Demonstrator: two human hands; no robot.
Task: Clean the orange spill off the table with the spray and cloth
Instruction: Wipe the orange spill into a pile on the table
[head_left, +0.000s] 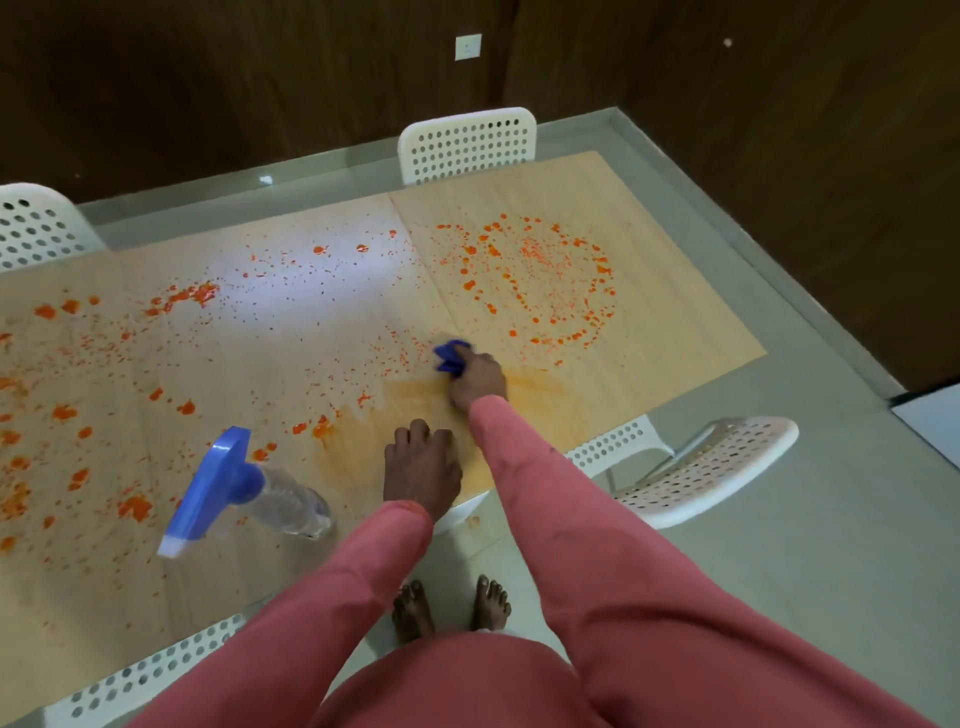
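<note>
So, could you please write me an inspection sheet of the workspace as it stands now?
Surface: wooden table, covered in orange spill, with a smeared wet patch near the front edge.
Job's things: blue cloth pressed on the table; spray bottle standing left of the hands, untouched.
Clutter: nothing seen.
Hands: right hand shut on the cloth; left hand resting on the table, holding nothing.
Cables: nothing seen.
Surroundings: white perforated chairs around the table, grey floor, dark wooden walls with a wall switch.
</note>
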